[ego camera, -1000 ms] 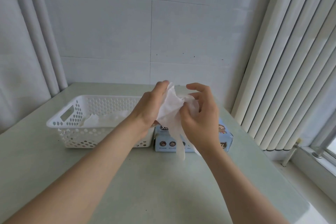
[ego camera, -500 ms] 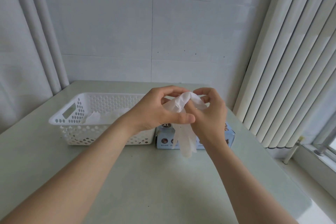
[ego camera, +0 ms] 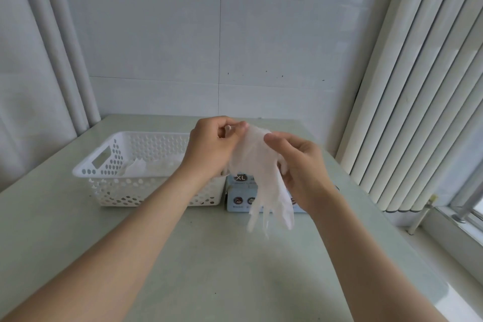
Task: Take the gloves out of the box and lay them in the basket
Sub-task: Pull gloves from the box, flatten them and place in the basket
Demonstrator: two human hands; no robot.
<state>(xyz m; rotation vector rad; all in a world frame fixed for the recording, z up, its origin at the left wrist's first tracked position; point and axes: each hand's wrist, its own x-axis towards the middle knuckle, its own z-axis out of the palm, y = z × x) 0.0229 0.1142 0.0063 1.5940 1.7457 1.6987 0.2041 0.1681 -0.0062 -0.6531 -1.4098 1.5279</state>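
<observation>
A thin translucent white glove hangs in the air above the blue glove box, its fingers pointing down. My left hand pinches the glove's upper left edge. My right hand grips its right side. Most of the box, marked XL, is hidden behind the glove and my right hand. The white perforated basket stands just left of the box, with white gloves lying inside it.
Everything sits on a pale green table against a white tiled wall. Vertical blinds hang at the right, with a window sill below them. Pipes run down the left corner.
The bunched glove has been spread out between both hands and now hangs lower and wider. My hands have moved slightly apart.
</observation>
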